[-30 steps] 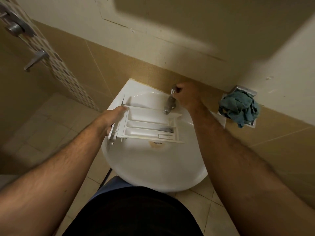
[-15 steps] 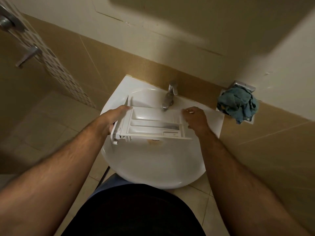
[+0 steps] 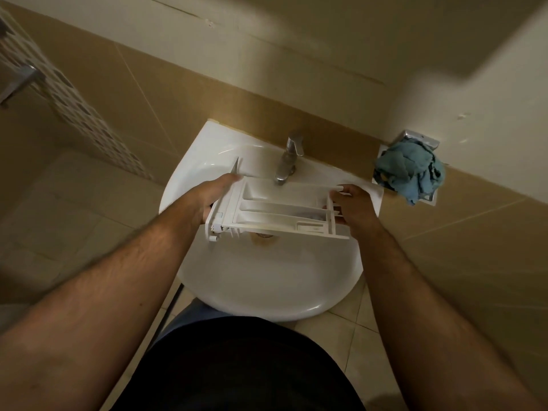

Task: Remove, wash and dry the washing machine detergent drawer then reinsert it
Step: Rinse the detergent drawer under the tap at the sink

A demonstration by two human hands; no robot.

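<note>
While the left hand (image 3: 212, 197) grips the drawer (image 3: 278, 210) at its 9 o'clock end, just as it did a second ago, the right hand (image 3: 353, 207) has come off the tap (image 3: 289, 157) and now holds the drawer's 3 o'clock end, fingers curled over the far edge and thumb on the near side. Half a second ago that hand was only arriving at the end; now it has closed on it. Both hands carry the white drawer level above the sink (image 3: 267, 286), compartments facing up, just under the tap's spout (the tap stands at 12 o'clock from the drawer, apart from it). How the left fingers lie under the drawer front I cannot tell. Below the drawer's near edge the drain (image 3: 264, 235) shows, ringed with a brownish stain. At 3 o'clock from the sink, a crumpled blue cloth (image 3: 410, 173) sits in a metal holder (image 3: 421, 141) on the wall.
</note>
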